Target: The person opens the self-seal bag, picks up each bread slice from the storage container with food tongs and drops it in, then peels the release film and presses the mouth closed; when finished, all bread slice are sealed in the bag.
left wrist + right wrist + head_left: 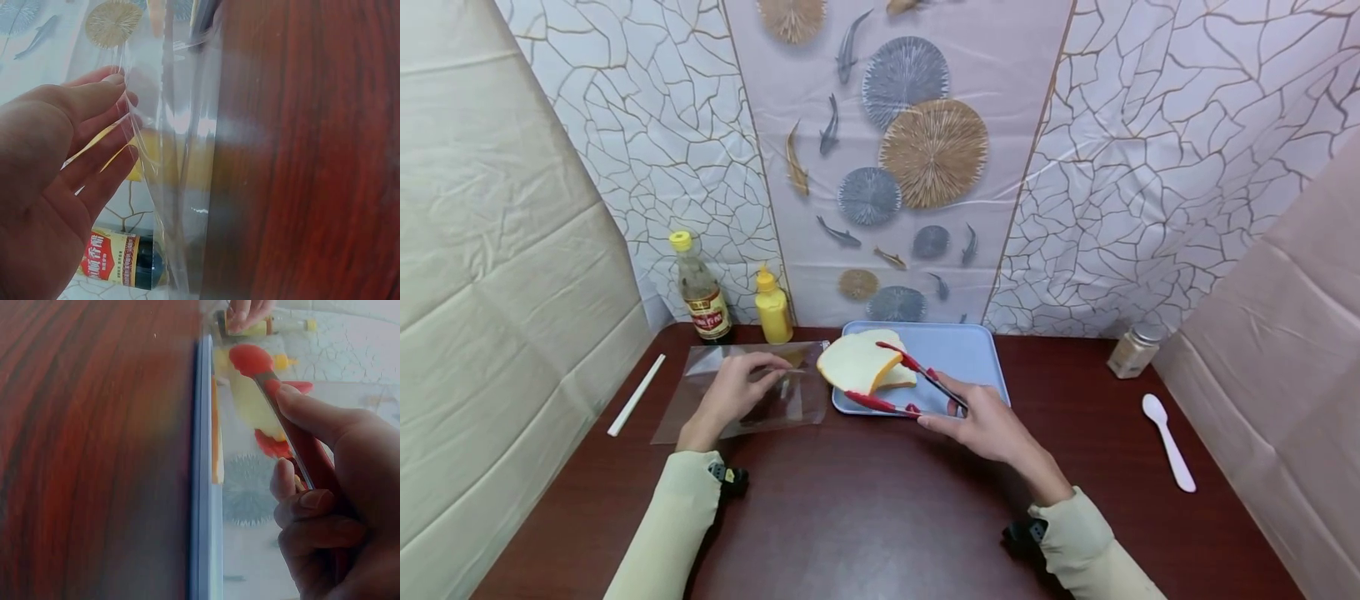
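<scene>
My left hand pinches the upper layer of a clear plastic bag between thumb and fingers, lifting the film a little. In the left wrist view the film rises from the table to those fingertips. My right hand grips a pair of tongs with red tips. Between the tong tips is a slice of bread, tilted over the left part of a light blue tray. Another bread slice lies beneath it on the tray, partly hidden.
Behind the bag stand a dark sauce bottle with a yellow cap and a yellow squeeze bottle. White chopsticks lie at the left. A spice jar and a white spoon are at the right. Fabric walls surround the table.
</scene>
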`<state>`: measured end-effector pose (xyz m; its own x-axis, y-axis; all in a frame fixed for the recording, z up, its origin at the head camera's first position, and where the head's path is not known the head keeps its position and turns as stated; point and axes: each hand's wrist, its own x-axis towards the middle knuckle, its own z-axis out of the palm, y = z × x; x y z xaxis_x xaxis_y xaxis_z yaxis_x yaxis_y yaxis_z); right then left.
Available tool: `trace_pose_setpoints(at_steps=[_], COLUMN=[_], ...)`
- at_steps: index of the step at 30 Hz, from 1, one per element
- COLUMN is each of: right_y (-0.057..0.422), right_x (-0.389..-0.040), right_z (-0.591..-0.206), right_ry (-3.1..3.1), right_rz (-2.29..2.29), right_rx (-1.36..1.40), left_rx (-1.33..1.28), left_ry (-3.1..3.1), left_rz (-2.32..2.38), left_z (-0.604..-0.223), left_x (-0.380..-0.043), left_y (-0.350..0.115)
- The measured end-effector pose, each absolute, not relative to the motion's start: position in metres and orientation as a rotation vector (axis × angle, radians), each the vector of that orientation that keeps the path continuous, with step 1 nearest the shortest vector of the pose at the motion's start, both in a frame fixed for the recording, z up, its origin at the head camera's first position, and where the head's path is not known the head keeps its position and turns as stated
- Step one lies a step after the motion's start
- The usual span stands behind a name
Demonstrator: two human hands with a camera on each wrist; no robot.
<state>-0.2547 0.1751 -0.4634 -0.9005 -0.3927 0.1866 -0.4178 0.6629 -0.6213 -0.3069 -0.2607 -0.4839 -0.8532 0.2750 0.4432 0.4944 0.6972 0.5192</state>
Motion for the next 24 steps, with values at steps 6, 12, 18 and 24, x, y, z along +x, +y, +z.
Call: trace_pose_setpoints(at_steps=[6, 12, 18, 24], right_y=[0.168, 0.160, 0.154, 0.144], right_x=[-0.252, -0.253, -0.261, -0.271], right_z=[-0.466, -0.472, -0.477, -0.481], right_ry=[-2.877, -2.839, -2.838, -2.819], right_rz=[1.087, 1.106, 1.163, 1.201], right_rx=[0.757, 0.842, 0.858, 0.853], left_rx=[-0.549, -0.525, -0.519, -0.524], left_ry=[-2.588, -2.602, -2.613, -2.584], left_rz=[-0.913, -0.903, -0.926, -0.945], left_z=[-0.484, -0.484, -0.485, -0.486], left_x=[-0.307, -0.306, -0.308, -0.307], left_y=[-0.262, -0.262, -0.261, -0.262])
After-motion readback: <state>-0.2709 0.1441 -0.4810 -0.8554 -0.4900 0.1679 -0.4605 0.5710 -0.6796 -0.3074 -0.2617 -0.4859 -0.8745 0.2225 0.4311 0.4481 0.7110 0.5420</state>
